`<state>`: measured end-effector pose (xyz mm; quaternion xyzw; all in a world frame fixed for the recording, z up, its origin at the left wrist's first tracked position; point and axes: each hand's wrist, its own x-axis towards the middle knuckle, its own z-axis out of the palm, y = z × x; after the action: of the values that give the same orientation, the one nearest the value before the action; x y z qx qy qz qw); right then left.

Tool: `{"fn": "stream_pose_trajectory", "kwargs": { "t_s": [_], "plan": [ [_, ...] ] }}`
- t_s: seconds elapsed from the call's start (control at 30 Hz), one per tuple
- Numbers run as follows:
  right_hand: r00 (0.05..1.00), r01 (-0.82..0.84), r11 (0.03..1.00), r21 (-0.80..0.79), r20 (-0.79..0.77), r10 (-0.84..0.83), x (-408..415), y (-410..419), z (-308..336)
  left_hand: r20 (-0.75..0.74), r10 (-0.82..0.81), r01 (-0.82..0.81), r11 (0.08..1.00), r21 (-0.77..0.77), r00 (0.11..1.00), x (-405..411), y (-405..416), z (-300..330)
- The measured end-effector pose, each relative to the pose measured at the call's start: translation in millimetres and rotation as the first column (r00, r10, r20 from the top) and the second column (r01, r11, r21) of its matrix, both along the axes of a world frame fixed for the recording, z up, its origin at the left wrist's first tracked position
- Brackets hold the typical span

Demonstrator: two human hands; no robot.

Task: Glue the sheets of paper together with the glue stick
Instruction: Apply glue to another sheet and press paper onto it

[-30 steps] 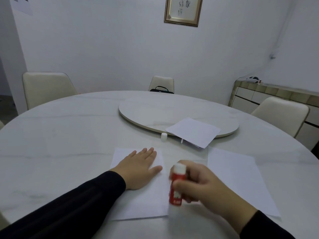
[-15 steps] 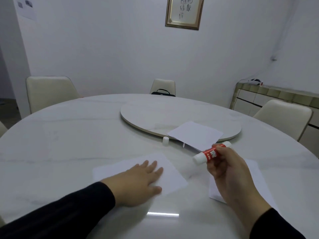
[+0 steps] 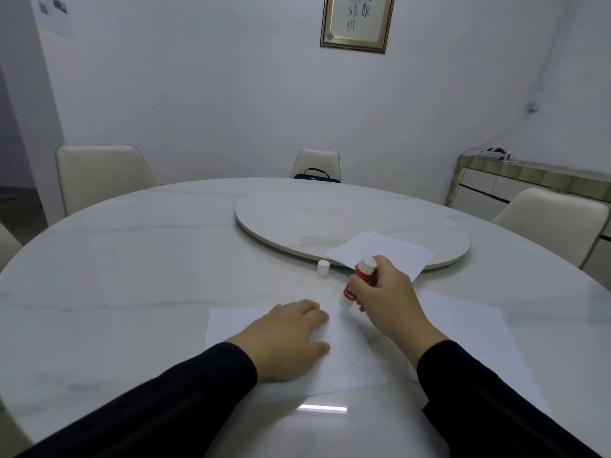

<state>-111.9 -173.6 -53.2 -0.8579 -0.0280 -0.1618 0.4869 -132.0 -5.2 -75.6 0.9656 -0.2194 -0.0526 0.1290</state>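
Since half a second ago the right hand [image 3: 386, 294] has swung the red-and-white glue stick [image 3: 358, 281] from a raised, sideways pose down toward the near white paper sheet [image 3: 350, 355], its lower white end now at or just above that sheet's far edge. Its fingers are curled round the tube, which tilts with its upper end away from the person. Flat on the same sheet, the left hand [image 3: 286, 338] presses with straight fingers; a small white cap [image 3: 323, 268] stands on the round white marble table [image 3: 132, 276], another sheet [image 3: 469, 328] lying to the right.
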Motion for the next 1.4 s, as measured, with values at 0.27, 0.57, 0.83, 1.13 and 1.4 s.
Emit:
{"fn": "stream_pose_trajectory", "kwargs": {
  "t_s": [0.27,0.57,0.83,1.13,1.4],
  "plan": [
    [0.996,-0.082,0.991,-0.105,-0.034,0.079,5,0,-8,-0.024,-0.080,0.082,0.991,0.105,0.997,4,2,-11],
    [0.979,-0.205,0.963,-0.173,-0.048,0.200,-12,-24,-3,-0.006,-0.082,0.082,0.988,0.133,0.997,5,3,-13],
    [0.975,-0.177,0.980,-0.096,0.115,0.188,-21,-26,2,-0.015,-0.073,0.074,0.989,0.131,0.997,6,3,-12],
    [0.924,-0.381,0.917,-0.119,-0.013,0.382,-48,-33,-2,-0.033,-0.074,0.078,0.986,0.148,0.997,8,3,-10],
    [0.956,-0.267,0.809,0.523,0.041,0.289,-55,-53,-4,-0.139,-0.172,0.189,0.975,0.120,0.975,9,7,2]
  ]
}}
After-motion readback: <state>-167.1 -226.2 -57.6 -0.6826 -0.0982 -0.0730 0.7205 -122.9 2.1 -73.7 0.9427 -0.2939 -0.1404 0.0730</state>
